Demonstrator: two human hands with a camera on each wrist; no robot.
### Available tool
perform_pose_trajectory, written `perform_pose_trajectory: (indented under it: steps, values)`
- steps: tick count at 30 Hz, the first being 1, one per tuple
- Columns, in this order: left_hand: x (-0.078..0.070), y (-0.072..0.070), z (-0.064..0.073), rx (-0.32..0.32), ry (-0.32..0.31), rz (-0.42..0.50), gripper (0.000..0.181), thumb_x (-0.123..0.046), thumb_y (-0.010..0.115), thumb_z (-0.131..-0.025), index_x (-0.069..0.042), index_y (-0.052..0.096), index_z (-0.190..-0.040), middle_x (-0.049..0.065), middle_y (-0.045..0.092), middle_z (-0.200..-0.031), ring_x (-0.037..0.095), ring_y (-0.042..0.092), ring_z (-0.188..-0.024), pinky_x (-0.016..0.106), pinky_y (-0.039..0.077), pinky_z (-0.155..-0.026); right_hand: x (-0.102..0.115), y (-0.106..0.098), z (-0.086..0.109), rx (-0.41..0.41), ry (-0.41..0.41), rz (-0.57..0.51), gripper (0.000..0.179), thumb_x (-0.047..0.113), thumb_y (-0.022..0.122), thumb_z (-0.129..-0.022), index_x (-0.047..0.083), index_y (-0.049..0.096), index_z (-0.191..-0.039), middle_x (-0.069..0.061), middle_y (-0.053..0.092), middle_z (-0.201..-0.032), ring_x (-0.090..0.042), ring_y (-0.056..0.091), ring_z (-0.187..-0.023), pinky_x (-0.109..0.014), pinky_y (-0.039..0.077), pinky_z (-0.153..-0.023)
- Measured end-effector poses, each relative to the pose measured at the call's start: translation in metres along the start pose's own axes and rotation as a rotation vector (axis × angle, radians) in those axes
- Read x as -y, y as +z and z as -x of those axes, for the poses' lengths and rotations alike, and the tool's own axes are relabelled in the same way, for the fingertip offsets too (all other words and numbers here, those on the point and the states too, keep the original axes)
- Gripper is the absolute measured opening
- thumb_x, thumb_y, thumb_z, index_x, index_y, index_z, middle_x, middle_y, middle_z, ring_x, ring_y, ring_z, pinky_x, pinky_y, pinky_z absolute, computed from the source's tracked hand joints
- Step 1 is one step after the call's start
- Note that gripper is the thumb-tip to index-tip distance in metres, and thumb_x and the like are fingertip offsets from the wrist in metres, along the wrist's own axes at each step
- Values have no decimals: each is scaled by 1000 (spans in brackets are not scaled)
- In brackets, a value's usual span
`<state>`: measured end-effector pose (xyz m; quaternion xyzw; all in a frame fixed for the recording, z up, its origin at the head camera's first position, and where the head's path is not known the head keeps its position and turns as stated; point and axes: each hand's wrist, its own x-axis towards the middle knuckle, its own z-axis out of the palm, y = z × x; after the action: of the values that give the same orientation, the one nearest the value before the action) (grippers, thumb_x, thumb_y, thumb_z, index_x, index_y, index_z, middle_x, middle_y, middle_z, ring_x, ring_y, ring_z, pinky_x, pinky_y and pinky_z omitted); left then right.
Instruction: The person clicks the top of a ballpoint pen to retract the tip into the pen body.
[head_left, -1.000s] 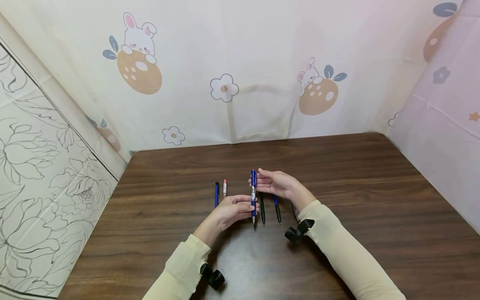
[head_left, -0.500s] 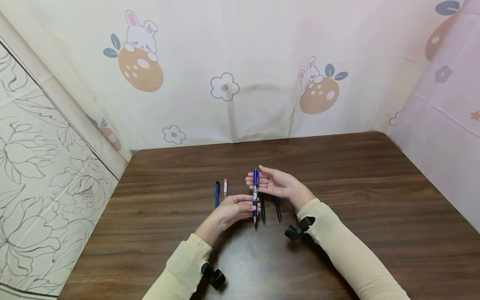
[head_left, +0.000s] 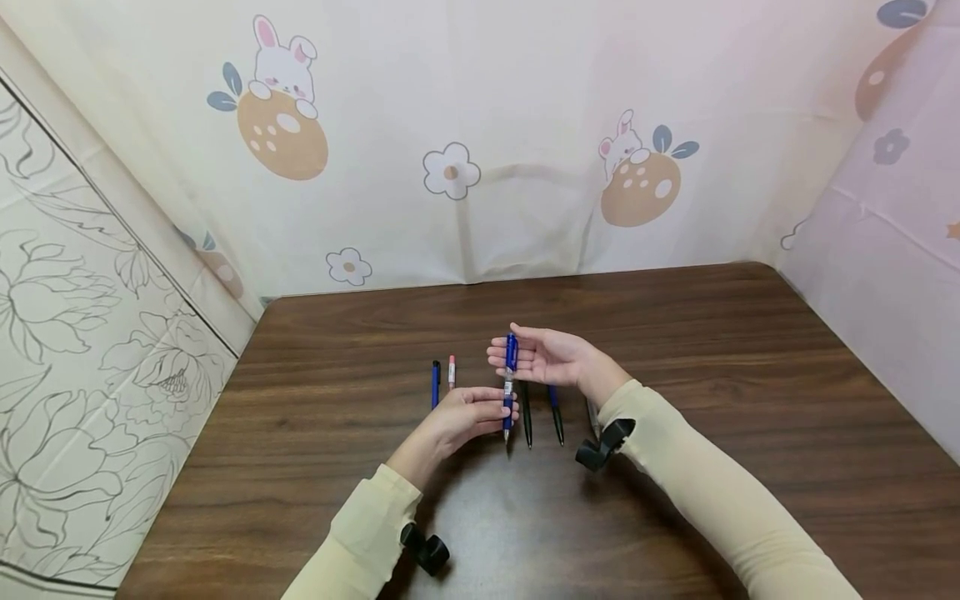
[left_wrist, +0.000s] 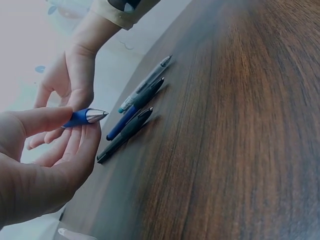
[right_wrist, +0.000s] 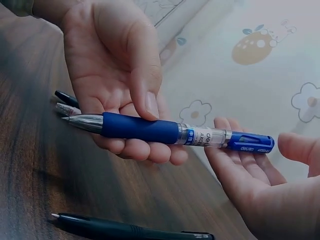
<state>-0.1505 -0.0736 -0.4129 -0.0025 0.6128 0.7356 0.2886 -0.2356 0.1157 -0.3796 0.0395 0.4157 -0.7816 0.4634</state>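
Between the thumb and fingers of my left hand [head_left: 465, 418] is a blue retractable pen [right_wrist: 145, 127], gripped on its dark blue rubber sleeve with the metal tip toward me. Its middle is clear with a white label, and its blue clip end points away. My right hand [head_left: 558, 358] lies palm up at that far end, its straight fingers under the blue clip and the thumb raised off it. In the left wrist view, the left hand [left_wrist: 45, 165] shows the pen's silver tip past the thumb. Both hands are above the table.
Right of the held pen lie a black pen [left_wrist: 127, 135], a blue pen with a black grip [left_wrist: 135, 109] and a clear pen [left_wrist: 145, 84]. A blue pen with a black end [head_left: 435, 385] and a pink-ended pen [head_left: 452, 372] lie left on the brown table [head_left: 360, 350].
My right hand has shifted slightly left and away, its palm turning up and its fingers passing behind the pen's far end. The left hand holds the pen almost in place.
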Motion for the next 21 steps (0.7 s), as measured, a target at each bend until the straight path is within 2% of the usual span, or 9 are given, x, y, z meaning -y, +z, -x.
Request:
perform_pose_trajectory:
  steps: [2, 5, 12, 14, 15, 19, 21]
  values:
    - [-1, 1, 0, -10, 0, 2, 37, 5, 53, -92, 14, 51, -128, 29, 62, -123, 10, 69, -90, 35, 53, -99, 2, 2, 1, -20, 0, -4, 57, 34, 41, -103, 1, 30, -148, -10, 72, -109, -19, 69, -103, -34, 57, -92]
    - [-3, 2, 0, -23, 1, 5, 36, 4, 54, -92, 14, 52, -127, 26, 66, -119, 10, 69, -89, 35, 54, -98, 6, 4, 2, -35, -3, -12, 46, 34, 43, -102, 0, 50, -132, -11, 73, -108, -20, 69, -103, -34, 57, -92]
    - [-6, 3, -1, -49, -4, 9, 34, 2, 56, -93, 11, 54, -125, 24, 66, -119, 11, 69, -92, 32, 55, -96, 11, 5, 3, -1, -4, -13, 40, 30, 39, -104, 2, 55, -128, -12, 72, -109, -21, 68, -105, -34, 56, -93]
    - [-6, 4, -1, -53, -1, 10, 33, 1, 55, -94, 11, 54, -125, 24, 66, -120, 12, 69, -93, 32, 55, -96, 11, 5, 4, 0, -3, -21, 37, 29, 41, -103, 1, 62, -113, -13, 72, -110, -22, 68, -106, -35, 56, -94]
    - [-6, 4, -1, -55, -1, 12, 33, 1, 55, -94, 11, 54, -125, 23, 67, -119, 12, 69, -94, 32, 55, -96, 12, 5, 3, 0, -1, -24, 36, 29, 41, -103, 1, 62, -112, -13, 72, -111, -22, 68, -107, -34, 56, -94]
    - [-6, 3, -2, -44, 10, 27, 33, 2, 54, -94, 12, 53, -125, 22, 68, -117, 11, 69, -92, 31, 55, -95, 13, 5, 2, -12, 2, -33, 36, 29, 43, -103, 1, 59, -118, -13, 71, -111, -22, 67, -109, -35, 56, -95]
    - [-6, 3, -3, -32, 18, 30, 33, 2, 54, -94, 13, 52, -126, 22, 68, -117, 11, 68, -92, 31, 55, -95, 14, 6, 2, -11, 0, -35, 40, 29, 43, -103, 1, 53, -130, -13, 72, -111, -22, 67, -109, -35, 56, -94]
